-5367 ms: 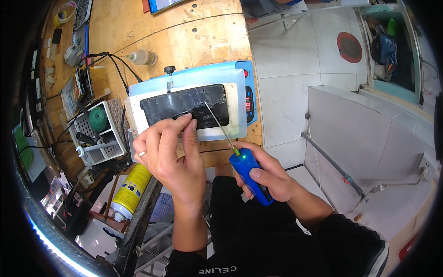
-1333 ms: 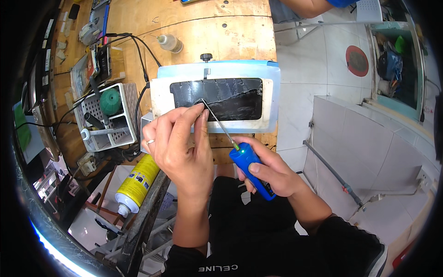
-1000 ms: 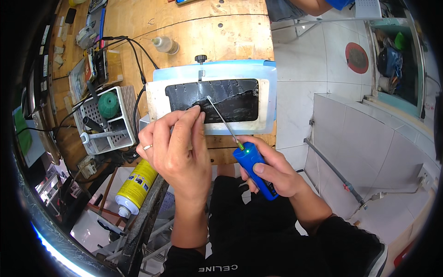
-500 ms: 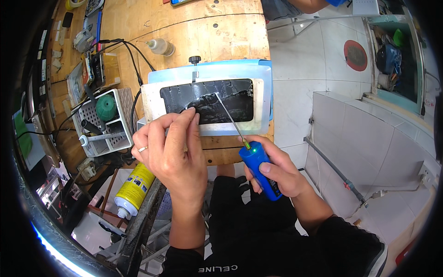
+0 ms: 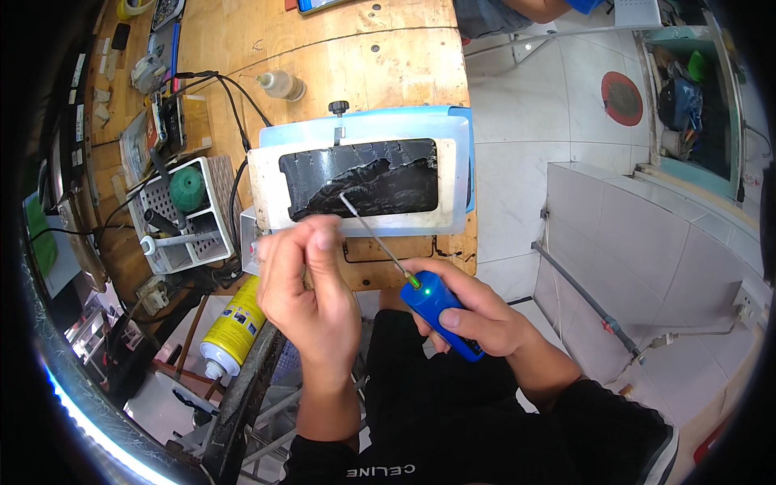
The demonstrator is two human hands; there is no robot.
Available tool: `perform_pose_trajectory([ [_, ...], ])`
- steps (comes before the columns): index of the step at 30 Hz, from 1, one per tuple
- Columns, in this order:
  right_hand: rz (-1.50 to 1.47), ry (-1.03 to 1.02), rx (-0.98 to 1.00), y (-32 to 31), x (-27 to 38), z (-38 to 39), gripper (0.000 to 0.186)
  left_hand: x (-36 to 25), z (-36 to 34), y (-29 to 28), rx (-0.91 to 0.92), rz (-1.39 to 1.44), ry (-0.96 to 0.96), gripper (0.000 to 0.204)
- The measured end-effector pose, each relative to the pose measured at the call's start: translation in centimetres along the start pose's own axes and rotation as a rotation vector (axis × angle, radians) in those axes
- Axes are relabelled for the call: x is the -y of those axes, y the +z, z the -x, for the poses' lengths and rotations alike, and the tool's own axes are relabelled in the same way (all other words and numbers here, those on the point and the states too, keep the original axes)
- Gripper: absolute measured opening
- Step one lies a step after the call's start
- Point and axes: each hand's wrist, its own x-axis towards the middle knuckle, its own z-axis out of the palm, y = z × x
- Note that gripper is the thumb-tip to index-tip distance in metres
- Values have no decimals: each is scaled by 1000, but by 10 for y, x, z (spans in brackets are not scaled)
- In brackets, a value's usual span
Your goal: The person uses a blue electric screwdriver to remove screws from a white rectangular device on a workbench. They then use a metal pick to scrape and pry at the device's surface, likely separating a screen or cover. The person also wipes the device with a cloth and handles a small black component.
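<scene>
My left hand has curled fingers with the thumb and fingertips pinched just below a black rectangular panel, and what is between them is too small to make out. The panel's surface is cracked and smeared; it lies on a white mat over a light blue plate with a black knob at the back. My right hand grips a blue handheld tool with a lit green light. Its thin metal rod reaches up and left, the tip on the panel's lower left part.
A small bottle and cables stand behind the plate. Left are a white organiser with tools and a yellow spray can. Another person's arm shows at top right, beyond the wooden bench's edge; a tiled ledge runs along the right.
My left fingertips have come down off the panel and the hand has turned slightly. The rod's tip has moved down and left across the panel, with my right hand slightly lower.
</scene>
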Motion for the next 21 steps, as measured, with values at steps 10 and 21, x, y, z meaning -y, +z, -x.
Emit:
perform_pose_trajectory([
  [10,134,37,167,4,14,15,74,-16,-6,-14,-81,716,-247,28],
  [21,-15,-26,-90,-13,-1,1,62,-11,-16,31,-4,-232,290,18],
])
